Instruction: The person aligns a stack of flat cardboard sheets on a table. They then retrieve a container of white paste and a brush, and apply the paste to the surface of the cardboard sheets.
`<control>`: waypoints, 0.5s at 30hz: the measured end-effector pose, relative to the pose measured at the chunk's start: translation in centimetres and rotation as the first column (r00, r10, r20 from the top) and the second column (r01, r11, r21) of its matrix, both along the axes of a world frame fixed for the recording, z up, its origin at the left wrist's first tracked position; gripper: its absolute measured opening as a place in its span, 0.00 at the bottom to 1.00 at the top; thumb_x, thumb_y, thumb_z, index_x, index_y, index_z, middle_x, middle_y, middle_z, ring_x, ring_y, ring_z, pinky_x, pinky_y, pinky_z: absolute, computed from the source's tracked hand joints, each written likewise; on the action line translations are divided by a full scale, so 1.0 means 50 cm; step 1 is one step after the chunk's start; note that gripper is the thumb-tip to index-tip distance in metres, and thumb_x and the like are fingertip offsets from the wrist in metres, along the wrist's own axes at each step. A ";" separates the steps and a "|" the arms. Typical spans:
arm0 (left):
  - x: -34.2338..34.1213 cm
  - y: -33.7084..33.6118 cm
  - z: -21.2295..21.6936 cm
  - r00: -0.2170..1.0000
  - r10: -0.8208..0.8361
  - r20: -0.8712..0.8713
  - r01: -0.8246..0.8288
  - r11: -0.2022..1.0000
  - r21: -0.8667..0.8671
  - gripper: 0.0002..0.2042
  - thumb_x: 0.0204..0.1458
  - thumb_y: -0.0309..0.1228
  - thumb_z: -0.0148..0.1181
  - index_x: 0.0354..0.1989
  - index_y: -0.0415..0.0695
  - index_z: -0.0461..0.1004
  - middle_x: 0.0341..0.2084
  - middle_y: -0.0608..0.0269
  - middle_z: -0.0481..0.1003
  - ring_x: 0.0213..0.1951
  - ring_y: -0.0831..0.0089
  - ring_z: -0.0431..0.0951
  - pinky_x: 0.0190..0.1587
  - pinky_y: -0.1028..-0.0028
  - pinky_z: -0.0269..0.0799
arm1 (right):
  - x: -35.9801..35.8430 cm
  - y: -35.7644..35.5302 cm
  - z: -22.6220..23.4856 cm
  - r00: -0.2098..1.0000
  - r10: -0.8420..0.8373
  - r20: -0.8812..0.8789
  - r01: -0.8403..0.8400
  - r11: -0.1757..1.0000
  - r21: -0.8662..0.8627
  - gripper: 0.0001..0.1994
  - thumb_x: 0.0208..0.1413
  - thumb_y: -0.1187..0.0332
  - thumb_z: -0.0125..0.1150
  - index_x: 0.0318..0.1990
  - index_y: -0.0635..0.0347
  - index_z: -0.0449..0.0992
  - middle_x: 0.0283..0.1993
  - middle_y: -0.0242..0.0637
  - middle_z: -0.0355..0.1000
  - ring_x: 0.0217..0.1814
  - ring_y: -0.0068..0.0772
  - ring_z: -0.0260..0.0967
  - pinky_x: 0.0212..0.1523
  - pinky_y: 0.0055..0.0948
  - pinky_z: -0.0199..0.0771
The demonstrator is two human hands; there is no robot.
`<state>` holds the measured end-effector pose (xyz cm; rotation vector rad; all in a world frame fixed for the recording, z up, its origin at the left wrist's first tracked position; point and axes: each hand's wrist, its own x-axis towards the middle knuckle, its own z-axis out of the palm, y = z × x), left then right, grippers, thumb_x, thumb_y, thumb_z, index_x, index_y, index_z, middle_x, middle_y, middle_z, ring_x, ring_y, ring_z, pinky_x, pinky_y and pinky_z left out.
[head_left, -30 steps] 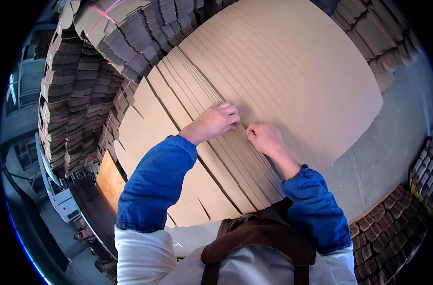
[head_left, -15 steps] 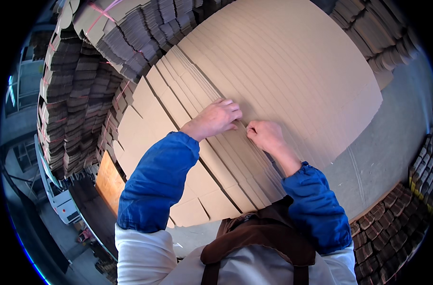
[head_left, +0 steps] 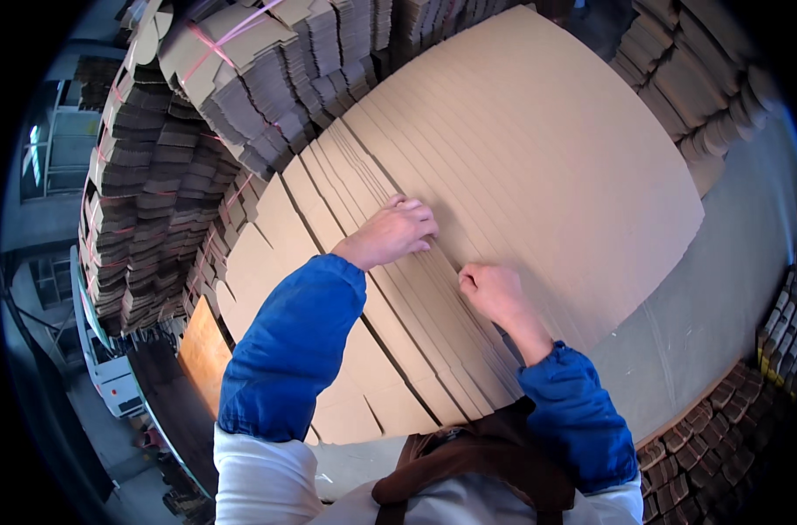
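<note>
Along the fanned cardboard blanks (head_left: 538,157), the gap between the hands has widened: the left hand (head_left: 391,234) is nearer their far end, the right hand (head_left: 496,296) slightly nearer their near end; beyond them, more pink-strapped cardboard bundles (head_left: 258,86) show

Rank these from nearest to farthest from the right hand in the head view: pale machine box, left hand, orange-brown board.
1. Left hand: just to its left, over the cardboard sheets.
2. Orange-brown board: left, beyond the sheets.
3. Pale machine box: farther left.
</note>
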<state>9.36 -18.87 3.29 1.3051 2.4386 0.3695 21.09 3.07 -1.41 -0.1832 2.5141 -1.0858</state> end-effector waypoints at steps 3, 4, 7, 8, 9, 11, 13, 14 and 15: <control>-0.032 0.004 0.000 0.993 -0.043 0.109 0.057 0.990 -0.128 0.08 0.49 0.38 0.68 0.35 0.52 0.79 0.36 0.70 0.73 0.51 0.68 0.70 0.62 0.61 0.59 | 0.009 -0.013 0.023 0.999 0.012 -0.046 -0.010 0.999 0.042 0.07 0.56 0.63 0.61 0.33 0.54 0.81 0.36 0.40 0.78 0.40 0.47 0.78 0.39 0.45 0.78; -0.041 0.009 -0.002 0.987 -0.057 0.151 0.083 0.982 -0.172 0.08 0.49 0.39 0.69 0.34 0.52 0.80 0.36 0.71 0.73 0.51 0.68 0.70 0.62 0.60 0.58 | 0.013 -0.014 0.020 0.996 0.020 -0.085 -0.015 0.998 0.064 0.06 0.55 0.63 0.62 0.33 0.54 0.81 0.38 0.40 0.76 0.42 0.46 0.76 0.40 0.45 0.77; -0.058 0.018 -0.001 0.978 -0.103 0.181 0.128 0.983 -0.133 0.08 0.47 0.40 0.70 0.29 0.53 0.79 0.35 0.72 0.73 0.51 0.69 0.69 0.62 0.59 0.58 | 0.013 -0.018 0.009 0.984 0.048 -0.172 -0.028 0.993 0.117 0.06 0.53 0.64 0.66 0.34 0.55 0.81 0.41 0.39 0.73 0.49 0.44 0.72 0.46 0.45 0.73; -0.064 0.024 -0.002 0.976 -0.109 0.190 0.138 0.979 -0.148 0.08 0.47 0.40 0.70 0.28 0.52 0.79 0.34 0.72 0.73 0.51 0.69 0.69 0.62 0.60 0.57 | 0.011 -0.016 0.008 0.982 0.057 -0.183 -0.034 0.991 0.129 0.06 0.53 0.65 0.66 0.34 0.55 0.81 0.42 0.38 0.72 0.51 0.43 0.70 0.47 0.45 0.71; -0.070 0.030 -0.002 0.973 -0.115 0.201 0.149 0.975 -0.164 0.08 0.47 0.39 0.70 0.27 0.52 0.78 0.34 0.73 0.72 0.50 0.70 0.69 0.62 0.61 0.57 | 0.010 -0.015 0.006 0.979 0.067 -0.193 -0.039 0.989 0.141 0.06 0.52 0.65 0.67 0.34 0.55 0.81 0.42 0.38 0.71 0.53 0.42 0.68 0.49 0.45 0.70; -0.075 0.030 -0.008 0.968 -0.119 0.223 0.159 0.972 -0.171 0.09 0.46 0.39 0.71 0.26 0.52 0.77 0.33 0.73 0.72 0.49 0.70 0.69 0.62 0.62 0.57 | 0.009 -0.017 0.003 0.985 0.048 -0.164 -0.029 0.993 0.116 0.06 0.52 0.65 0.67 0.34 0.55 0.81 0.43 0.37 0.71 0.54 0.41 0.67 0.50 0.45 0.67; -0.078 0.025 -0.017 0.964 -0.118 0.239 0.157 0.976 -0.153 0.09 0.44 0.40 0.72 0.25 0.53 0.77 0.33 0.73 0.72 0.47 0.69 0.70 0.62 0.60 0.58 | 0.009 -0.020 0.000 0.987 0.022 -0.161 -0.009 0.996 0.085 0.05 0.52 0.67 0.67 0.33 0.56 0.81 0.43 0.37 0.70 0.54 0.41 0.67 0.51 0.45 0.66; -0.077 0.020 -0.023 0.967 -0.124 0.224 0.157 0.978 -0.138 0.09 0.44 0.40 0.72 0.26 0.53 0.77 0.33 0.73 0.72 0.47 0.69 0.71 0.62 0.60 0.58 | 0.011 -0.022 0.000 0.985 0.006 -0.172 0.006 0.998 0.067 0.04 0.52 0.68 0.66 0.32 0.56 0.81 0.42 0.37 0.70 0.53 0.41 0.67 0.51 0.45 0.66; -0.075 0.015 -0.029 0.969 -0.130 0.208 0.158 0.980 -0.123 0.09 0.44 0.40 0.72 0.26 0.53 0.77 0.33 0.72 0.72 0.46 0.68 0.71 0.61 0.60 0.58 | 0.014 -0.024 0.001 0.983 -0.010 -0.184 0.020 0.999 0.048 0.04 0.53 0.69 0.66 0.32 0.57 0.80 0.42 0.37 0.70 0.53 0.42 0.67 0.50 0.45 0.66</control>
